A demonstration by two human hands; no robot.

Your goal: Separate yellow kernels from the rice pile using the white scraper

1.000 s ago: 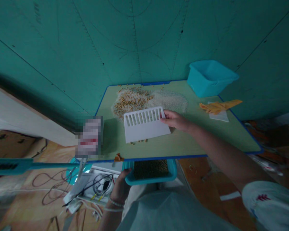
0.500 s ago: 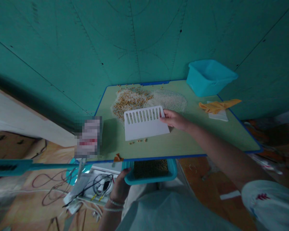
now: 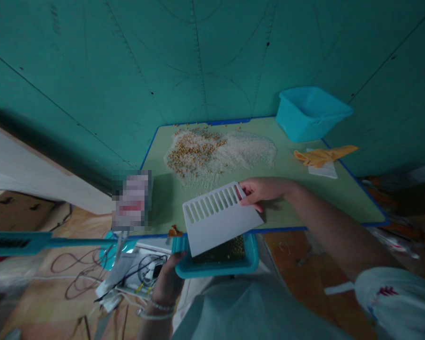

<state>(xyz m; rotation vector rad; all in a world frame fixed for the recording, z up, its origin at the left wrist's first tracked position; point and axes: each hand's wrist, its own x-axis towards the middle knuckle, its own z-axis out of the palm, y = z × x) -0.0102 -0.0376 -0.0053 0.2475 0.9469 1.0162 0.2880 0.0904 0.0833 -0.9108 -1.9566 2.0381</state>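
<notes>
Right hand (image 3: pixel 264 190) pinching slotted board (image 3: pixel 221 224) at right end; left hand (image 3: pixel 169 279) gripping tray (image 3: pixel 217 271) below

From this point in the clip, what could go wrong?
The right hand holds the white slotted board near one end, so it might twist or dip into the teal tub.
The left hand grips the tub's left end; if otherwise unsupported, it could tip and spill its contents.
The brown scrap at the table edge could get knocked off.
</notes>
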